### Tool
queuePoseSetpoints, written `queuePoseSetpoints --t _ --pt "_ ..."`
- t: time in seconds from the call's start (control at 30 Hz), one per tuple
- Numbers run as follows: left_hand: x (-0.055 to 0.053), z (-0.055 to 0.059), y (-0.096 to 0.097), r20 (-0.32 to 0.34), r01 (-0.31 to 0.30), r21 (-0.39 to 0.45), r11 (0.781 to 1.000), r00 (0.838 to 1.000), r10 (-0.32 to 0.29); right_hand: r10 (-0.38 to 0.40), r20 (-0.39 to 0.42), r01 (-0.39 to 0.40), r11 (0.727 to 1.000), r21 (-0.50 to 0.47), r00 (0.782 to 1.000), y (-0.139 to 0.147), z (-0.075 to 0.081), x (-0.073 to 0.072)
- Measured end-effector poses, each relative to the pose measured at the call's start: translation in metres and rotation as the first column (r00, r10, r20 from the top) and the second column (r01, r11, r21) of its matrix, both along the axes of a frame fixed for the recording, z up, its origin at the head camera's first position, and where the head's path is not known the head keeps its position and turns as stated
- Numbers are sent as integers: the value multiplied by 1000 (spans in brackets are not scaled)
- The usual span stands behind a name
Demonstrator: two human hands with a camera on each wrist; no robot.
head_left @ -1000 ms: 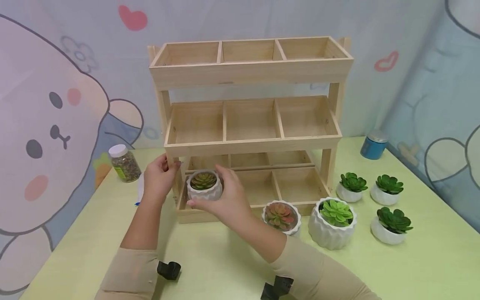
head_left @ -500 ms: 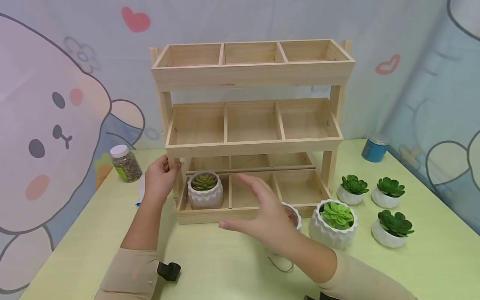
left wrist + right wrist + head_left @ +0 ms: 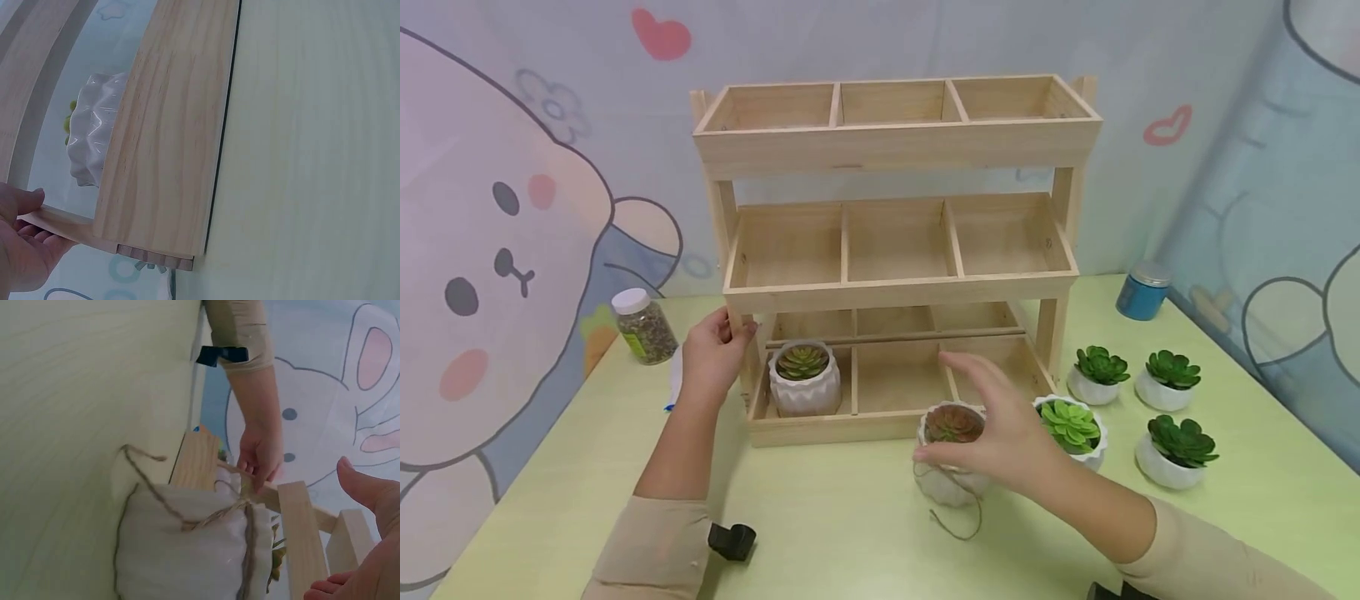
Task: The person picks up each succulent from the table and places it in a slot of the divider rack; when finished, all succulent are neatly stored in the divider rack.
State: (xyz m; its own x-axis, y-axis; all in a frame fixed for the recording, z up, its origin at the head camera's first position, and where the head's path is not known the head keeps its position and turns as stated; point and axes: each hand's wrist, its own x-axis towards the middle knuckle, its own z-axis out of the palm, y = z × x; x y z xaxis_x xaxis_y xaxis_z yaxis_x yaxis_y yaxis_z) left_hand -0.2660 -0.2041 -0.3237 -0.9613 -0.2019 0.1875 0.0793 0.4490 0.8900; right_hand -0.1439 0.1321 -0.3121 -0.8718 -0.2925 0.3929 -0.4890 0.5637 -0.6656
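At the left of the three-tier wooden rack (image 3: 895,287), my left hand (image 3: 711,354) grips its side upright; the left wrist view shows thumb and fingers (image 3: 44,237) on either side of the wood. A white ribbed pot with a green-brown succulent (image 3: 805,383) sits in the bottom tier's left compartment. My right hand (image 3: 1011,437) is spread, thumb and fingers apart, beside a white pot with a reddish succulent (image 3: 951,483) on the table. Twine is tied round this pot, its loose ends trailing; the right wrist view shows the pot's side (image 3: 181,550) apart from the hand (image 3: 369,544).
Partly behind my right hand stands a larger pot with a bright green succulent (image 3: 1071,429). Several small white pots with dark green succulents (image 3: 1176,454) stand at the right. A blue jar (image 3: 1142,292) is at the back right, a white-capped jar (image 3: 646,329) at the left.
My right hand has let go of the green-brown succulent's pot in the bottom left compartment and moved right to the reddish succulent's pot. My left hand keeps its grip on the upright.
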Motion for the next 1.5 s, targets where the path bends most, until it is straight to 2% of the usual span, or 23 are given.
queuePoseSetpoints --t 0.13,0.27,0.57,0.87,1.5 --pt "1 0 1 10 -8 6 1000 1000 8 -30 -13 31 997 75 999 12 -11 -4" --pt "2 1 1 10 -14 6 1000 1000 14 -40 23 37 993 114 999 18 -22 -6" --pt "2 3 2 -4 -8 -2 1000 1000 8 -35 102 22 992 126 994 21 -38 -9" --pt "4 3 2 -7 6 11 1000 1000 -6 -4 101 -7 994 109 995 23 -50 -12" --pt "3 2 2 0 8 24 1000 1000 -8 -53 164 52 999 11 985 20 -49 -16"
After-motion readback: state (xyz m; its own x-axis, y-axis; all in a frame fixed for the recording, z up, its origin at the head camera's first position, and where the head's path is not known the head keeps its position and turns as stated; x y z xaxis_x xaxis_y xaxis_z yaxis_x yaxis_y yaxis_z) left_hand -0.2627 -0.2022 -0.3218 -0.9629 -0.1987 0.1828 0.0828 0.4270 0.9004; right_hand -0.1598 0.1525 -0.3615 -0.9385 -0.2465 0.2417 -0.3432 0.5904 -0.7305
